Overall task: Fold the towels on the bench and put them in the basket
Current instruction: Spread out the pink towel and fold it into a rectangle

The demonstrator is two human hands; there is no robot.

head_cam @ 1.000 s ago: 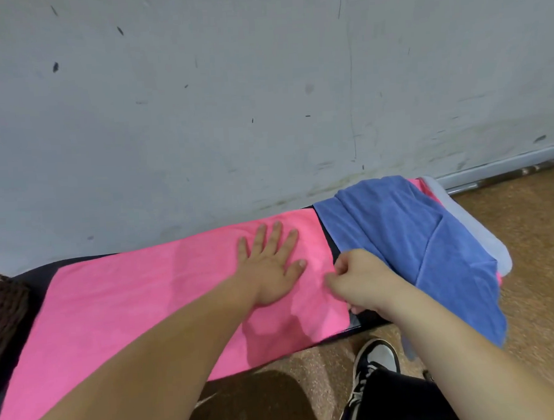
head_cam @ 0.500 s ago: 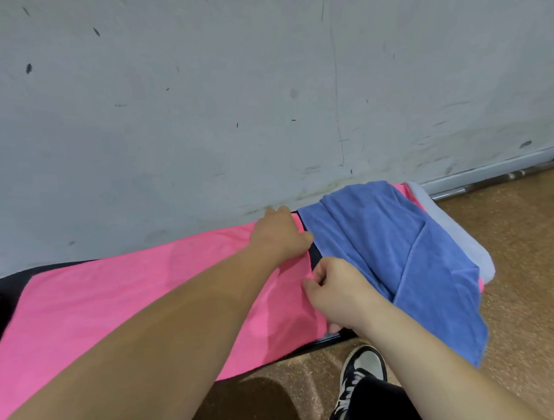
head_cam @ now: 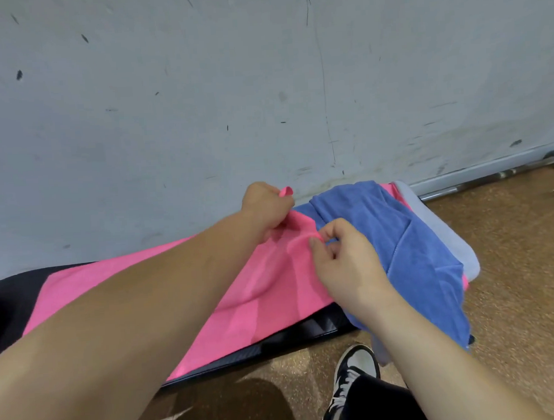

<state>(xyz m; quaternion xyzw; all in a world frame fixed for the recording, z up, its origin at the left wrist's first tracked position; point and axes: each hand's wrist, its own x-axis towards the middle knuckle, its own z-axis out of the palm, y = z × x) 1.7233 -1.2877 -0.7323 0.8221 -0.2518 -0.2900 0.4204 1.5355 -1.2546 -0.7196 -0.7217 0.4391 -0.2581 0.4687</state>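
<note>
While the pink towel's end is raised: left hand [head_cam: 266,207] grips one corner in a closed fist, with a pink tip showing above the knuckles. Right hand [head_cam: 346,264] pinches the same edge just beside it.
Hands: near each other at centre frame, each clamped on the pink towel [head_cam: 262,313].
Reason for hold: taking both corners of one short edge probably lets that end travel toward the lower left as one straight fold.
Pink towel: spread along the table [head_cam: 4,298] from lower left to centre; the held end is lifted and wrinkled.
Table: dark and padded, set against the grey wall [head_cam: 262,82].
Obstruction: a blue towel [head_cam: 399,235] lies heaped just right of the hands over a pale grey towel [head_cam: 437,230]; the lifted edge could drag it.
Basket: not in view.
Floor [head_cam: 512,261]: brown, with a shoe [head_cam: 354,369] at lower centre.
</note>
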